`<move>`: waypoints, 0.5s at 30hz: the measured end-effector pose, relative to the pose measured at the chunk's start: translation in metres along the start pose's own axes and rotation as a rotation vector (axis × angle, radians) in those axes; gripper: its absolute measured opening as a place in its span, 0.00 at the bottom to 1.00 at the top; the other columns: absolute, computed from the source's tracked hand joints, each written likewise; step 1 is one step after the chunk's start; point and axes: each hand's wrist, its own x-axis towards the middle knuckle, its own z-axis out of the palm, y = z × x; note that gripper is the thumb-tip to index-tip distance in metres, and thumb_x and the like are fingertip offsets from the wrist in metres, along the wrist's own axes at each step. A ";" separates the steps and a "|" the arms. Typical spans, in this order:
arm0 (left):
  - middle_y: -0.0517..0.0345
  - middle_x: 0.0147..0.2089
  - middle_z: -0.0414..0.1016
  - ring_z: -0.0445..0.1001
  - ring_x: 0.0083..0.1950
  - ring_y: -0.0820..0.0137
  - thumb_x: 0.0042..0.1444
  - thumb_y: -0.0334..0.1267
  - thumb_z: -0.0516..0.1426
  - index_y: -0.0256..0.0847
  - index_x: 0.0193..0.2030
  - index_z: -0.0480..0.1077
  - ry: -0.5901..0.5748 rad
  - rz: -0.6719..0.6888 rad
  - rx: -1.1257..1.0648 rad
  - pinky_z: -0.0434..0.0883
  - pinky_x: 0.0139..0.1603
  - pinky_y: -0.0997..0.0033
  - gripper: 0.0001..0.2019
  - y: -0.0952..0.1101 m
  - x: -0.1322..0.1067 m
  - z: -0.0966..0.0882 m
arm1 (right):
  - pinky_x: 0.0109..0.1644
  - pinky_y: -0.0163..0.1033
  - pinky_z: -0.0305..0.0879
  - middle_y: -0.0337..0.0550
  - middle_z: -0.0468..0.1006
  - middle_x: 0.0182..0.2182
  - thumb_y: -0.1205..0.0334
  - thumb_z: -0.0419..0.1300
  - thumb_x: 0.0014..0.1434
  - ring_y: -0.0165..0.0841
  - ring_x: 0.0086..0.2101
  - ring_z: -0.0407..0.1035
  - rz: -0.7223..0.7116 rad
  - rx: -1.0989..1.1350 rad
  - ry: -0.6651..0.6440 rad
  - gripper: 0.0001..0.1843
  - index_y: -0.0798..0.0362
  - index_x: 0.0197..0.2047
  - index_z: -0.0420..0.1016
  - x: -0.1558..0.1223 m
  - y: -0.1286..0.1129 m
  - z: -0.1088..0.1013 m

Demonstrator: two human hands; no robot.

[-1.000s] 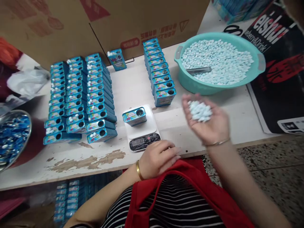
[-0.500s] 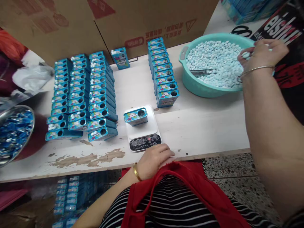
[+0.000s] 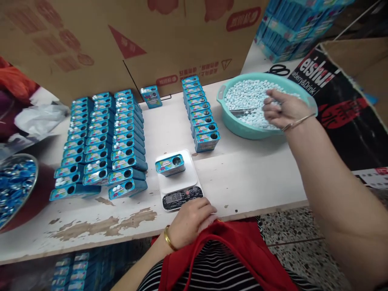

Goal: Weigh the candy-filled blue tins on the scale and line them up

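"CARAMELO" marks the tin [image 3: 168, 166] on the scale [image 3: 173, 185], near the worktop's [image 3: 251, 171] front edge; "eishui" marks the black box [image 3: 327, 139] toward its right end. The left hand [image 3: 191, 219], at that edge beside the scale, and the right hand [image 3: 285, 110], over the bowl [image 3: 244, 128], are apart and curled; whether either grips anything I cannot tell. White worktop stretches between scale and bowl.

Three columns of blue tins [image 3: 98, 137] crowd the left of a worn white bench [image 3: 242, 173], its surface flaked near the front edge; a shorter row of tins [image 3: 198, 109], a digital scale [image 3: 179, 182], a turquoise basin [image 3: 251, 131] and a lone tin [image 3: 151, 98] share it.
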 end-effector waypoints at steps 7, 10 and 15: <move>0.56 0.37 0.70 0.68 0.38 0.71 0.65 0.41 0.47 0.39 0.42 0.69 -0.013 -0.014 0.025 0.66 0.37 0.73 0.12 0.000 -0.004 -0.002 | 0.17 0.29 0.37 0.28 0.61 0.14 0.61 0.60 0.58 0.17 0.13 0.46 0.323 -0.024 -0.832 0.07 0.57 0.34 0.73 -0.109 -0.022 0.117; 0.56 0.36 0.70 0.68 0.38 0.71 0.66 0.42 0.46 0.39 0.40 0.69 0.002 -0.024 0.024 0.66 0.38 0.73 0.14 -0.002 -0.009 0.000 | 0.22 0.30 0.55 0.32 0.68 0.17 0.64 0.61 0.56 0.22 0.18 0.58 0.107 -0.277 -0.949 0.06 0.57 0.36 0.77 -0.125 -0.015 0.144; 0.55 0.37 0.70 0.69 0.39 0.71 0.65 0.41 0.47 0.39 0.41 0.70 0.046 -0.053 0.013 0.68 0.40 0.73 0.13 -0.006 -0.018 0.002 | 0.55 0.41 0.64 0.50 0.78 0.47 0.68 0.62 0.54 0.35 0.48 0.71 -0.175 -0.526 -0.955 0.16 0.58 0.48 0.77 -0.128 -0.011 0.156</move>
